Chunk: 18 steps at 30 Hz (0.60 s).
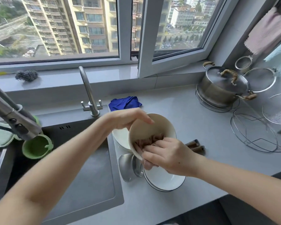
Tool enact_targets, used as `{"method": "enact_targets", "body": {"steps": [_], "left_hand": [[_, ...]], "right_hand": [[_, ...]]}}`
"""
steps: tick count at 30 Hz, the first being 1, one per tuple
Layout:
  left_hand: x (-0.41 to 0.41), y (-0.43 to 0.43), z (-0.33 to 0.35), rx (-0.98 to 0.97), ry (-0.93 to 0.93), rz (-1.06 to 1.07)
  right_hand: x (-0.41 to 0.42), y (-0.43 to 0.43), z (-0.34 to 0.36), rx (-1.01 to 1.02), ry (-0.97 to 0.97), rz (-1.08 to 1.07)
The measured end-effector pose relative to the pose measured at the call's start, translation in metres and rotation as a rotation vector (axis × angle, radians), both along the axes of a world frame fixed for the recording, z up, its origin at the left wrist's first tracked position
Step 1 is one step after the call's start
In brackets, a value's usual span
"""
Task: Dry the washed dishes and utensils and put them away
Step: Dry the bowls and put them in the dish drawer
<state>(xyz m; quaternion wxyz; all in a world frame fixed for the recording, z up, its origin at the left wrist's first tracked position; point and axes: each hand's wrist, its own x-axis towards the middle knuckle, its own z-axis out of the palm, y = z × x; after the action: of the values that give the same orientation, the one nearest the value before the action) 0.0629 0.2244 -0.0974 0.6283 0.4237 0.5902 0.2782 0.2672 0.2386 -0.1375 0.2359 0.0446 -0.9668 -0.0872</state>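
The left hand [128,118] grips the cream bowl [150,128] by its top edge, with fingers curled over the rim. The bowl is up in the air above the table [198,127], just right of the sink [88,168]. It is tipped on its side, so its open mouth faces the person. The right hand [166,154] is at the bowl's low edge. It holds a pink cloth [150,140] bunched in its fingers, pressed inside the bowl. A white dish [165,181] sits right below.
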Motion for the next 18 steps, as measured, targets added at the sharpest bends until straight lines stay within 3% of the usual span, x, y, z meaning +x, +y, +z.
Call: {"method": "enact_targets", "body": {"steps": [3, 6, 8, 10, 12, 16, 18], "left_hand": [[0.002, 0.005, -0.004, 0.132, -0.096, 0.029], [0.041, -0.013, -0.027, 0.363, -0.392, 0.417], [0.057, -0.013, -0.033, 0.434, -0.428, 0.653], [0.050, -0.006, -0.036, 0.390, -0.383, 0.732], [0.028, -0.004, -0.037, 0.291, -0.273, 0.598], [-0.004, 0.004, -0.012, 0.055, -0.022, 0.006], [-0.009, 0.006, 0.001, -0.035, -0.017, -0.079]], "right_hand": [[0.001, 0.016, 0.004, 0.105, 0.084, -0.080], [-0.009, 0.018, 0.002, -0.063, 0.207, -0.292], [-0.022, 0.007, -0.003, -0.119, 0.266, -0.393], [-0.027, 0.002, -0.005, -0.137, 0.230, -0.373], [-0.016, 0.006, -0.001, -0.134, 0.115, -0.222], [0.001, 0.004, 0.011, -0.036, -0.112, 0.044], [-0.003, 0.004, 0.012, 0.008, -0.116, 0.058]]}}
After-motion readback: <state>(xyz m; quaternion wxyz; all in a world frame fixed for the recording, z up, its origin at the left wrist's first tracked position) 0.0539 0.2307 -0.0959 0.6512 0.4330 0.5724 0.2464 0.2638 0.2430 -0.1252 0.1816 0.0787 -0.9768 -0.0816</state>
